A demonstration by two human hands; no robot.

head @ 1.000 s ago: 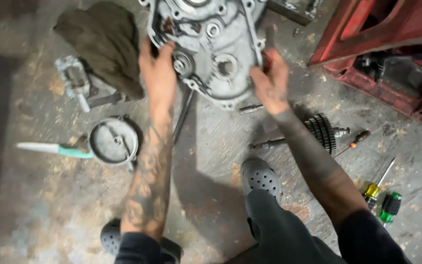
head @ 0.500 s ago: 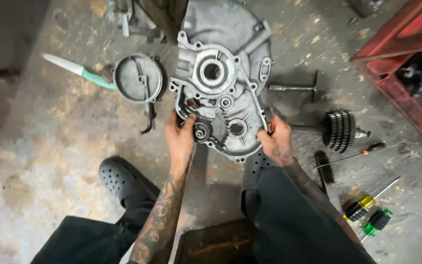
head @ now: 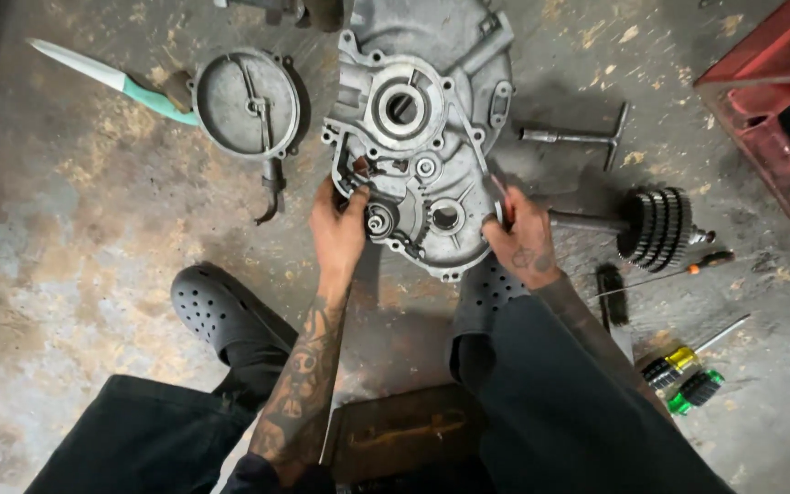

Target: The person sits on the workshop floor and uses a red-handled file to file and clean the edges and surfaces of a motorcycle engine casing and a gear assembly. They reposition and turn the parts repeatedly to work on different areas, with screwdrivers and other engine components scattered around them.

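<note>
The grey engine casing is gripped at its near edge by both hands — left hand, right hand — on the concrete floor; the gear shaft lies just right of it.

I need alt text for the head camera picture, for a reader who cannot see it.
Seen from above, a person's left hand and right hand grip the near edge of a grey metal engine case lying on a stained concrete floor. Around it lie a round metal cover, a gear cluster and screwdrivers.

Dim overhead light, soft shadows under limbs, sharp focus, edges bowed.
</note>
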